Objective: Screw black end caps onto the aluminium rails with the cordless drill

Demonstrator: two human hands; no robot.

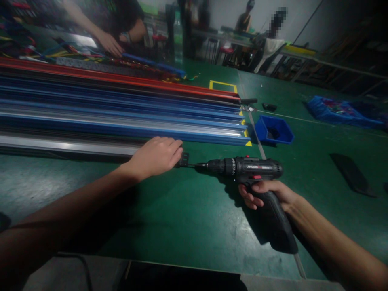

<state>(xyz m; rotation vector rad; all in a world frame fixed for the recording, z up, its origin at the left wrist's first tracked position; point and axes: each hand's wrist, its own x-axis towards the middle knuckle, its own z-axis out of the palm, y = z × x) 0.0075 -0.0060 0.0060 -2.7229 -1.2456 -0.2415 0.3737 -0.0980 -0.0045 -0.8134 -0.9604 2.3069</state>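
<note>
My right hand (266,193) is wrapped round the grip of a black cordless drill (254,166), which lies level and points left. From its chuck a thin bit reaches to a small black end piece (184,158) with slots in it. That piece sits at the right end of a long dark and silver metal profile (69,144). My left hand (159,155) is closed over this end of the profile, fingertips beside the black piece. Whether the bit sits in a screw I cannot make out.
Several long blue profiles (127,117) and a red one (121,76) lie behind. On the right are a blue bin (274,129), a blue tray of small parts (336,109) and a dark flat object (351,173). Another person's hand (110,43) works across the green table (194,226).
</note>
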